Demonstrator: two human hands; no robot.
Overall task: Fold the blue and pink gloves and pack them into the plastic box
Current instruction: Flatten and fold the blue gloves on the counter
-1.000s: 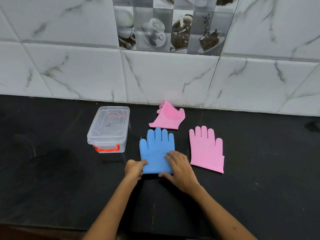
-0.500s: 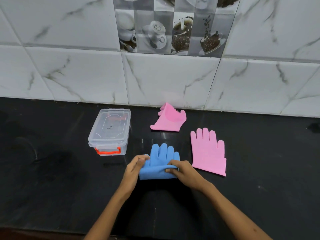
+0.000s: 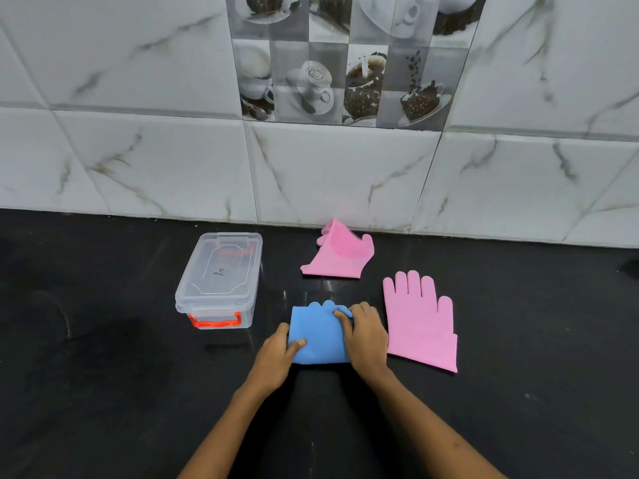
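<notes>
The blue glove (image 3: 316, 331) lies folded in half on the black counter, only its fingertips peeking out at the far edge. My left hand (image 3: 278, 352) grips its near left edge, thumb on top. My right hand (image 3: 364, 335) presses on its right side and pinches the folded cuff near the fingertips. One pink glove (image 3: 420, 321) lies flat just to the right of my right hand. A second pink glove (image 3: 340, 252) sits crumpled near the wall. The clear plastic box (image 3: 219, 280) with its lid on and an orange latch stands to the left.
The black counter (image 3: 103, 375) runs wide to both sides and ends at a white marble-tiled wall (image 3: 311, 167) just behind the crumpled pink glove. A dark object (image 3: 632, 264) shows at the far right edge.
The blue glove lay flat with my hands at its cuff. I lifted the cuff end and brought it over the fingers, so the glove is now folded in half.
</notes>
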